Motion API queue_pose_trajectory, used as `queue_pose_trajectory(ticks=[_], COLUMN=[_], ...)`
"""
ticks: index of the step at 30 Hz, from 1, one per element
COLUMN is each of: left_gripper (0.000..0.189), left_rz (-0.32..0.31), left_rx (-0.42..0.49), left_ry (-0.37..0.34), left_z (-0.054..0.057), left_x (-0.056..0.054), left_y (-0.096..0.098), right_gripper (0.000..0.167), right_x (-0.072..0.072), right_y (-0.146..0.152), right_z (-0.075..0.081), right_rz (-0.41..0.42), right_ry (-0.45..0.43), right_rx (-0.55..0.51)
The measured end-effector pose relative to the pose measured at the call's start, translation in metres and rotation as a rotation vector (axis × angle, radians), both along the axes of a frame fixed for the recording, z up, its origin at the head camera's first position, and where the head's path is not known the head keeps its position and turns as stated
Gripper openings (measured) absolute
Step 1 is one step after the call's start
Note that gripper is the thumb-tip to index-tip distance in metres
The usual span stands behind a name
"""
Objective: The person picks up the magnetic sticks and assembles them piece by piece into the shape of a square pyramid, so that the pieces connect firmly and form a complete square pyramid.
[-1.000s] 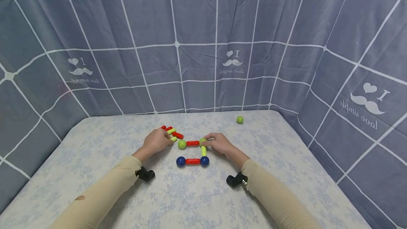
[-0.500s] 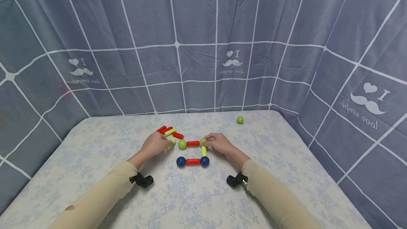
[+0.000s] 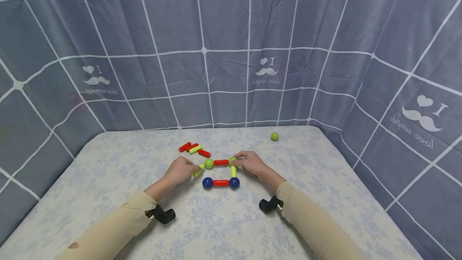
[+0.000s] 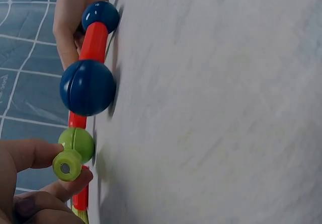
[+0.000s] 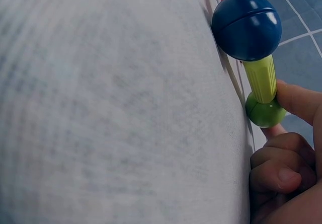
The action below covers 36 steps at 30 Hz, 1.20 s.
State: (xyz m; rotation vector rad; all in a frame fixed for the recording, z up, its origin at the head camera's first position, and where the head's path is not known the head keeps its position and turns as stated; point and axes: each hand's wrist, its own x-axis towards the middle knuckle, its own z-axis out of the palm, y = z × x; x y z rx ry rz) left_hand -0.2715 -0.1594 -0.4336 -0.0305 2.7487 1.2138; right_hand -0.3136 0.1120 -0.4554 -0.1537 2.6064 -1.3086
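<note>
My left hand [image 3: 180,170] pinches a yellow-green magnetic stick [image 3: 197,171] between thumb and finger. In the left wrist view this stick [image 4: 67,166] points its grey end at the camera, with the left green ball [image 4: 80,141] right behind it; whether they touch I cannot tell. A red stick [image 3: 221,162] links that ball to the right green ball [image 3: 232,161], which my right hand [image 3: 251,163] holds in its fingertips. From there another yellow-green stick [image 5: 260,80] runs to a blue ball [image 5: 246,26]. A front red stick [image 3: 221,183] joins this to a second blue ball [image 3: 207,183].
Loose red sticks [image 3: 204,153] and a yellow-green stick [image 3: 195,149] lie behind my left hand. One single green ball [image 3: 274,136] sits near the back edge of the table [image 3: 303,147]. A grey-blue curtain [image 3: 227,71] hangs behind and at the sides.
My left hand has drawn the yellow-green stick away from the loose pile, toward me and then right, up to the left green ball. My right hand stays at the right green ball.
</note>
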Motion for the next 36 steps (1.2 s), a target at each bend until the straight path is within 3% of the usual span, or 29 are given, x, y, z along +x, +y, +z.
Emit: queue_pose_trajectory(ticks=[13, 28, 36], left_gripper=[0.033, 0.041, 0.045], left_rz=[0.016, 0.033, 0.043], left_rx=[0.018, 0.102, 0.077], left_ry=[-0.015, -0.033, -0.047], left_z=[-0.004, -0.005, -0.008], left_x=[0.003, -0.001, -0.006], left_y=[0.010, 0.019, 0.022], right_gripper=[0.043, 0.040, 0.038], right_x=[0.000, -0.001, -0.003], right_y=[0.000, 0.001, 0.001], right_z=[0.000, -0.001, -0.002], right_rz=[0.006, -0.005, 0.000], right_ry=[-0.011, -0.007, -0.008], right_rx=[-0.013, -0.024, -0.025])
